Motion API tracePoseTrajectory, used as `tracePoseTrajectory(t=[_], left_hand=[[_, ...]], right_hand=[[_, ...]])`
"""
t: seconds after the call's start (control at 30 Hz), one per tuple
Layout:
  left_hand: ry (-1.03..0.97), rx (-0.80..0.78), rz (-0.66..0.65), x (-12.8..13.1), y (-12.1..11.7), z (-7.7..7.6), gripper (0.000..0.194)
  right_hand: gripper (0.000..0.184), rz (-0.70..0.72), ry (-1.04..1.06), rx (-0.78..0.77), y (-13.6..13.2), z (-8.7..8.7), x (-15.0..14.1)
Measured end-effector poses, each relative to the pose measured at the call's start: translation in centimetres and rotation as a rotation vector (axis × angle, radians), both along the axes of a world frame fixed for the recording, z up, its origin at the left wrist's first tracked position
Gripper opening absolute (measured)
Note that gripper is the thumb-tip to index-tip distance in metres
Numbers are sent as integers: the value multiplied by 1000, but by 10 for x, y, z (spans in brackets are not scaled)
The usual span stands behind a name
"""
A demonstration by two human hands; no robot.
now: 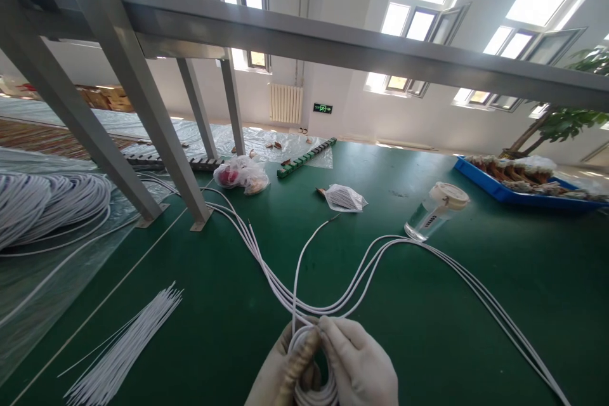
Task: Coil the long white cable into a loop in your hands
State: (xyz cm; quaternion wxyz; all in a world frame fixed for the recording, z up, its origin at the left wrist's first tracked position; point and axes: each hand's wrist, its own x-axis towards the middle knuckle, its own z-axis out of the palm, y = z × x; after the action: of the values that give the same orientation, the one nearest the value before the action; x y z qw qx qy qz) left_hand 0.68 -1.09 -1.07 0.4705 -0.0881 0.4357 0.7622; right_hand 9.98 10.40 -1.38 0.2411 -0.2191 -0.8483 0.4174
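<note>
- Both hands sit at the near edge of the green table [428, 330], and every place below is told from the coil they hold.
- The left hand [280, 371], gloved in white, is closed around the left side of a small coil of white cable [309, 365], fingers wrapped over the loops.
- The right hand [359, 365], gloved likewise, pinches the top of the coil, thumb and fingertips pressed where the strands enter it.
- Judged from this, the step in hand is winding the cable into a bundle; several turns are already made.
- From the coil, loose white cables [380, 254] run away up the table, some left toward the metal frame legs [181, 165], some right to the table edge; one free end [328, 221] lies beyond the coil.
- The next turn would call for keeping the loops pinched tight while slack is drawn in.
- Left of the coil lies a bunch of cut white wires [128, 342]; far beyond it, to the right, a clear bottle [435, 209].
</note>
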Motion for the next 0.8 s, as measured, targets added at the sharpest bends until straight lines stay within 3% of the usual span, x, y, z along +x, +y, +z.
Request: tracePoseTrajectory(t=[0.1,0.3,0.47,0.7,0.8], left_hand=[[33,37,-45,1,-1,11,45],[-24,-28,-22,3,-7,23,51],[-50,-44,-19,-1,-9,24,54],[-110,-84,50,-5,1,10,52],[-56,-127,51,-3,-1,15,46]], right_hand=[[26,39,87,25,1,-1,0],[17,56,183,-231,-1,-2,-4],[29,52,132,-399,0,6,-10],[33,89,39,-356,-1,29,-12],[42,118,36,-401,1,33,-7]])
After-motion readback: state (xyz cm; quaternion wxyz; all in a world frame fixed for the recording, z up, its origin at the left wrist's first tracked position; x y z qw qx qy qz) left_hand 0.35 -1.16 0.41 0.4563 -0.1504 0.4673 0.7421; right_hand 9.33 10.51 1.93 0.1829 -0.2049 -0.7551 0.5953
